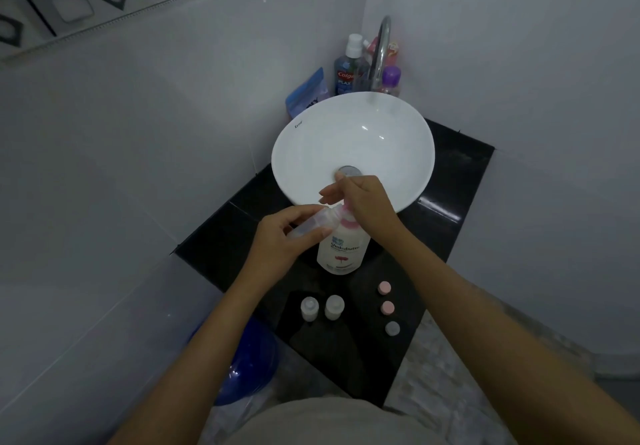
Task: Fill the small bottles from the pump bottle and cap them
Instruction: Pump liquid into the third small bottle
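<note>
Nearest, on the black counter (446, 202): two uncapped small bottles (309, 308) standing side by side, and to their right three loose caps (387, 307) in a row. Beyond them, the left hand (285, 240) grips a clear small bottle (313, 224), tilted, mouth seemingly at the spout. The right hand (369, 202) covers the pink pump head of the upright pump bottle (343, 248). Farthest: white basin (408, 132), faucet (381, 49).
</note>
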A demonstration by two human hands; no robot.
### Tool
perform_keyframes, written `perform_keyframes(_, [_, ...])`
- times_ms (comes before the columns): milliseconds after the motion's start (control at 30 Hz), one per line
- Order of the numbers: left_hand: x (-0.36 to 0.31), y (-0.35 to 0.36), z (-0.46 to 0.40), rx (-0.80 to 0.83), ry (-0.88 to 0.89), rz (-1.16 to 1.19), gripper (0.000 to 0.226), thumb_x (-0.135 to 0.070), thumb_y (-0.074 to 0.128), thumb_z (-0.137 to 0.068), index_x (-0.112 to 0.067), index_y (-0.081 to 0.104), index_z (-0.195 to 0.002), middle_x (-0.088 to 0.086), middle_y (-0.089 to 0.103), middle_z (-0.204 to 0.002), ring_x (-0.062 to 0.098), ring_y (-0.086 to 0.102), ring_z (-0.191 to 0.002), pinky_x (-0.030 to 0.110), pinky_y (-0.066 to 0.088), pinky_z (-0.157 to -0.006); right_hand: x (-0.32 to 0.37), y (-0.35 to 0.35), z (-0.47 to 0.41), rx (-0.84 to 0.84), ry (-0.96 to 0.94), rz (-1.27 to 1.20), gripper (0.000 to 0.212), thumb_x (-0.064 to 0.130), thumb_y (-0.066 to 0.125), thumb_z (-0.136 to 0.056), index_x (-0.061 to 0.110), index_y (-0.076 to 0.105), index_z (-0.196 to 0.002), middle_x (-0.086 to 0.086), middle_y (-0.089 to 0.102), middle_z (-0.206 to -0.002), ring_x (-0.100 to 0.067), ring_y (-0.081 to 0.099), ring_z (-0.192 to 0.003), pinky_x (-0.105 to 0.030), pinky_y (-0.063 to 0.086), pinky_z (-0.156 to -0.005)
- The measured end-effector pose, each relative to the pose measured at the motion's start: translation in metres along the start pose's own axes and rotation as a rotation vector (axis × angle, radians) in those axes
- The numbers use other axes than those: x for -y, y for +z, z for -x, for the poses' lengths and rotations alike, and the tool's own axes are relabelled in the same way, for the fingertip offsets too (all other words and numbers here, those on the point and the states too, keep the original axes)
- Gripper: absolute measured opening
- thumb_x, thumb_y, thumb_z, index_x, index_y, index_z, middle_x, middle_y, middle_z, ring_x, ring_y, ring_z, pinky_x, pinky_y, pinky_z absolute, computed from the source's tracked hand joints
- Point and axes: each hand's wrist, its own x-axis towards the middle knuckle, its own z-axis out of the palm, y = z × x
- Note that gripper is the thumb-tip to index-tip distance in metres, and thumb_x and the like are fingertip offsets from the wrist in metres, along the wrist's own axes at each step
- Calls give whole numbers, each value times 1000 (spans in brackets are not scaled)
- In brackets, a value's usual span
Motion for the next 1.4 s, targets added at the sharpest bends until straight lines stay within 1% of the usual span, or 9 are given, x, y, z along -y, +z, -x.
perform_keyframes(200, [6,3,0,24,-42,29,35,-23,70,-79,-21,65,-115,-10,68,-108,0,63,-100,12,50,-80,-12,8,5,-60,28,-2,43,23,37,-100,1,73,-88,-11,73,-86,-11,65,-81,-7,46,-61])
perform_keyframes(300, [7,4,1,20,-50,44,36,-20,69,-80,-18,64,-116,-6,68,-108,-2,62,-99,8,49,-77,-15,8,4,-46,35,55,43,26,38,-99,3,73,-88,-9,73,-84,-11,66,-81,-14,48,-66])
perform_keyframes(367, [3,4,0,14,-41,69,35,-18,69,-81,-17,65,-115,-5,68,-109,-1,63,-100,8,49,-77,-8,3,1,-20,39,83,42,27,40,-99,3,73,-89,-7,73,-82,-13,67,-79,-16,48,-66])
perform_keyframes(500, [-3,2,-1,0,-17,129,33,-14,69,-81,-16,65,-113,-9,68,-106,-1,64,-98,10,49,-77,3,-1,0,-15,-3,50,40,25,42,-98,1,72,-91,-10,73,-82,-10,66,-73,-5,46,-62])
perform_keyframes(600, [-3,1,-2,13,-23,139,34,-12,69,-80,-16,64,-114,-11,67,-106,-4,63,-98,8,48,-77,0,2,3,-41,-4,-14,41,22,40,-99,-4,72,-91,-16,72,-85,-11,65,-73,-5,44,-59])
perform_keyframes(833, [6,3,0,35,-63,107,37,-15,68,-81,-13,64,-118,-5,67,-109,-3,62,-99,8,48,-76,-15,8,5,-55,39,37,43,24,38,-99,2,73,-88,-13,73,-88,2,62,-70,-6,45,-58])
perform_keyframes(967, [1,0,-3,25,-40,124,36,-15,68,-81,-15,64,-117,-7,67,-111,0,62,-103,10,49,-80,1,-2,1,-2,12,73,40,26,42,-98,1,73,-94,-11,74,-87,-11,67,-79,-7,48,-64])
perform_keyframes(1167, [-1,-2,-5,38,-31,132,36,-15,69,-81,-14,66,-116,-4,69,-111,2,63,-103,10,49,-81,-4,3,4,-66,-14,-36,43,22,39,-99,-2,73,-89,-14,72,-82,-14,66,-78,-7,46,-64])
perform_keyframes(1400, [4,0,-3,50,-48,129,33,-14,69,-81,-16,66,-114,-8,69,-106,0,64,-98,10,49,-77,-14,8,4,-55,32,20,42,25,41,-99,2,73,-86,-7,72,-78,0,64,-70,-11,46,-59])
